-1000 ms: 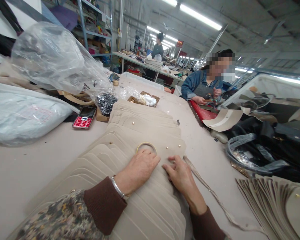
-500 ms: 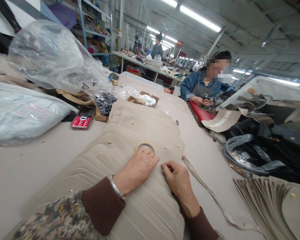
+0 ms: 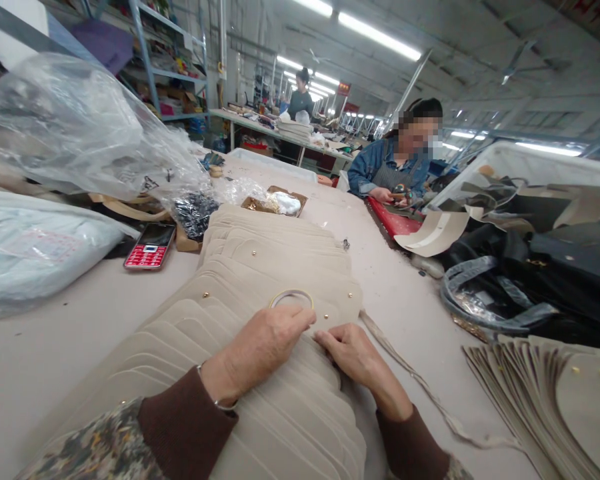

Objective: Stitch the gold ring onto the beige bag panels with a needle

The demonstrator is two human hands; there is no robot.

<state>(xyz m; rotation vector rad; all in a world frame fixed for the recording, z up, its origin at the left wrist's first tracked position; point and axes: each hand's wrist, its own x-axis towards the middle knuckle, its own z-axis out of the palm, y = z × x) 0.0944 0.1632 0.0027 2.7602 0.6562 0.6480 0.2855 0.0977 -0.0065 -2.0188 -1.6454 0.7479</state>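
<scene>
A long fanned row of beige cut leather pieces with small gold studs lies on the table in front of me. A thin ring of tape rests flat on the top piece. My left hand lies on that piece with its fingers curled down, the tips at the ring's near edge and hidden. My right hand is beside it, thumb and fingers pinched at the edge of the beige piece. Both sleeves are brown.
A red phone, clear plastic bags, a box of small parts sit at the left and back. A thin strip trails right. More beige pieces lie at right. A co-worker in denim works opposite.
The view has shifted a little to the right and down. My right hand has drawn back towards me and closed into a pinch. My left hand stays by the tape ring.
</scene>
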